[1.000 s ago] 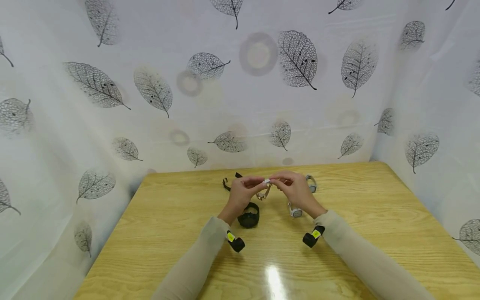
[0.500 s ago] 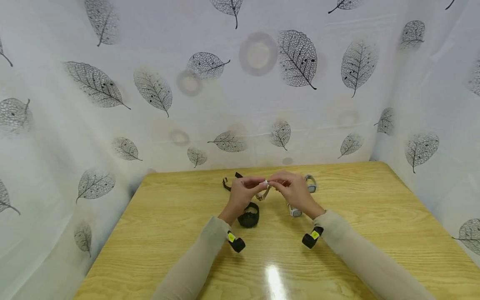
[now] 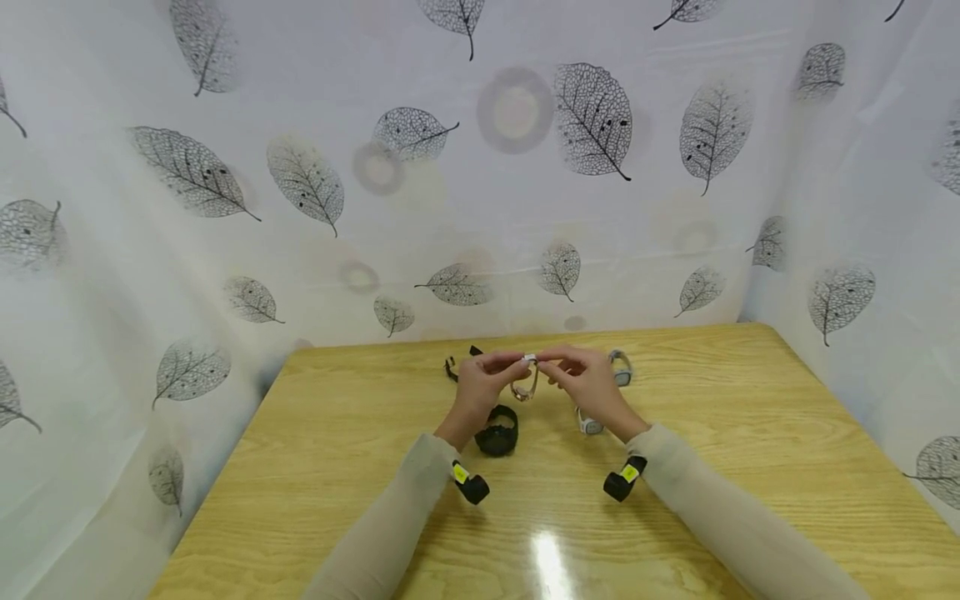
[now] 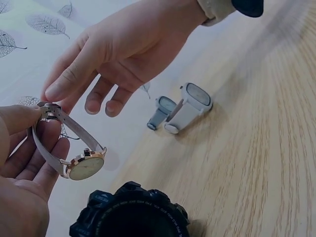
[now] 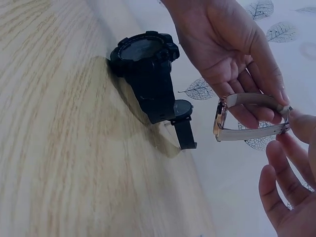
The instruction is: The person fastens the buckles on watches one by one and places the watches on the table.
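A wristwatch with a rose-gold case [image 3: 522, 392] and a pale strap hangs between the hands above the table, its strap closed into a loop. My left hand [image 3: 477, 393] pinches the strap at the buckle between thumb and fingers. From the other side my right hand [image 3: 594, 385] has thumb and index finger at the same buckle. The left wrist view shows the dial [image 4: 87, 168] hanging below, facing downward. In the right wrist view the strap [image 5: 254, 132] runs from the case to the fingertips, which partly cover the buckle.
A large black watch [image 3: 497, 439] stands on the wooden table [image 3: 337, 467] near the left wrist. Behind the left hand lies a black-strapped watch [image 3: 452, 369]. White [image 3: 591, 426] and grey-blue [image 3: 622, 377] watches stand beside the right hand. A leaf-patterned curtain [image 3: 465, 208] hangs behind.
The strap's buckle end has risen slightly, and the watch loop now hangs straighter and shows more openly. The right index finger has shifted over the buckle. The other watches have not moved.
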### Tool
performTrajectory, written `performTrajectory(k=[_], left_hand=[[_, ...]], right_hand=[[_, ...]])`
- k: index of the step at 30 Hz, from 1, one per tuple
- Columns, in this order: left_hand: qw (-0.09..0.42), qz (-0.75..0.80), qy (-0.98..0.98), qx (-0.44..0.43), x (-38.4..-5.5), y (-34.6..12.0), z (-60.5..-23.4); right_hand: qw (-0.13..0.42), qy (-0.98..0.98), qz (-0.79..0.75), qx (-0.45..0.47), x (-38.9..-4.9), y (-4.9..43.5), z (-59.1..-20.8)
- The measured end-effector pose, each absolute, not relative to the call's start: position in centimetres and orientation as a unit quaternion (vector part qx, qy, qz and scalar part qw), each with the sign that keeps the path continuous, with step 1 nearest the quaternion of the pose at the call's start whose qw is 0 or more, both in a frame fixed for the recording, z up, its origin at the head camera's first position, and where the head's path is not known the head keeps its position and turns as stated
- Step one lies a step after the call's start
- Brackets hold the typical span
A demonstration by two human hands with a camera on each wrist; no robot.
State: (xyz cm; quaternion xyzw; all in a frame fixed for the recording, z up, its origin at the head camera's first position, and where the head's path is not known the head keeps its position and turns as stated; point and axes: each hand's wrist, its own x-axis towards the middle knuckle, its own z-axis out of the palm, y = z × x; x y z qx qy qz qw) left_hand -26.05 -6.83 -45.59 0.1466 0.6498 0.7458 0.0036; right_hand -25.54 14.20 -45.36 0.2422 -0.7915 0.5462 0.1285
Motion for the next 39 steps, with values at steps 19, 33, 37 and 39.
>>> performTrajectory(k=[19, 33, 37, 39], left_hand=[[0.012, 0.780, 0.614, 0.120, -26.1, -6.3, -45.3], [0.008, 0.845, 0.532, 0.051, -26.4, -6.1, -43.8], [0.012, 0.847, 0.529, 0.051, -26.5, -6.1, -43.9], [0.014, 0.844, 0.533, 0.053, -26.6, -6.1, -44.0]], right_hand=[[0.128, -0.791, 0.544, 0.249, -23.3, 13.2, -42.6], [0.119, -0.775, 0.568, 0.253, -25.5, 13.5, -46.3], [0.115, -0.768, 0.577, 0.255, -25.6, 13.4, -46.4], [0.109, -0.765, 0.582, 0.252, -25.6, 13.4, -46.2]])
